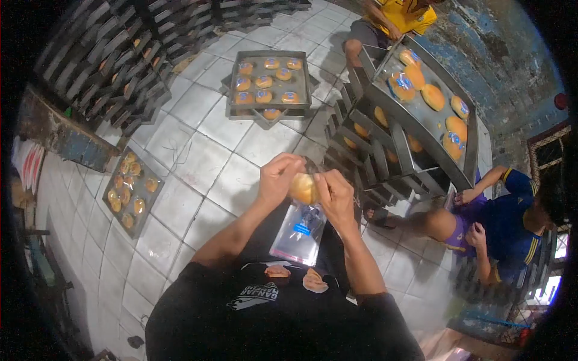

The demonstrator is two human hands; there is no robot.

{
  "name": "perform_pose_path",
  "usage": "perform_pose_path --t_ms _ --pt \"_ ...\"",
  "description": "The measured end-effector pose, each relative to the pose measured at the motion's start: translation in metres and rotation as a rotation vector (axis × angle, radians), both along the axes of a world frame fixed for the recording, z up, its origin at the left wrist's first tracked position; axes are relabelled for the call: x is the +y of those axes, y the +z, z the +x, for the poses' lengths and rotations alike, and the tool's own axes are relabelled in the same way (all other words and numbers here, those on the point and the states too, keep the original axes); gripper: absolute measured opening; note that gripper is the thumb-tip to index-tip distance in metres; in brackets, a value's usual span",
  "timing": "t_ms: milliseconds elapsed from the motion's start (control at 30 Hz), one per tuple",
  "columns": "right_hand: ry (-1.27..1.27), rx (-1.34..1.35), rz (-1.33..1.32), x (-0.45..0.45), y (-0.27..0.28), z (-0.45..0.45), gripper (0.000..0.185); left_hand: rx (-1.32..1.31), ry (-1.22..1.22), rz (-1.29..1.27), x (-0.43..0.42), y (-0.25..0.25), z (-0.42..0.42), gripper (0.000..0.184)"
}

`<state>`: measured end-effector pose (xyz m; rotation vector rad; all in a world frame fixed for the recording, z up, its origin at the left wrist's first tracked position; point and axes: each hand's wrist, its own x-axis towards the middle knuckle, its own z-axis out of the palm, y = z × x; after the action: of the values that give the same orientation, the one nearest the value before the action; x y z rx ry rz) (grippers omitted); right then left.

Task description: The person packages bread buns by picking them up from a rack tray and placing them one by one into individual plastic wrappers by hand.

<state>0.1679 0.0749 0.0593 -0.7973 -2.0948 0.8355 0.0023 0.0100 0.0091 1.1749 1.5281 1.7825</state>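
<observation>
A round, golden-brown bun (pixel 303 189), its top smooth and shiny, was held up between the left hand (pixel 280 178) and the right hand (pixel 336 198), with the fingers of the one bent in at its upper left and those of the other against its right side. Just below it, and partly overlapped by it, lay clear plastic packaging (pixel 293 246), flat, glossy and tilted a little, marked with a small blue label (pixel 301 229) and edged in pinkish red along its lower end; whether the bun sat inside any plastic could not be told.
</observation>
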Motion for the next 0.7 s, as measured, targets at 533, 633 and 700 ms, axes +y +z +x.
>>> perform_pose_path --t_ms 533,633,700 --pt "-0.006 0.005 -1.118 -0.034 -0.079 0.040 0.027 -0.334 -0.013 -0.293 -0.055 -0.056 -0.009 0.017" --pt "-0.077 0.426 -1.200 -0.045 -0.067 0.048 0.043 -0.406 -0.103 -0.244 -0.043 -0.039 -0.001 0.017" --pt "-0.072 0.390 -1.003 -0.040 -0.051 0.050 0.049 -0.357 -0.251 -0.092 -0.021 -0.036 0.003 0.016"
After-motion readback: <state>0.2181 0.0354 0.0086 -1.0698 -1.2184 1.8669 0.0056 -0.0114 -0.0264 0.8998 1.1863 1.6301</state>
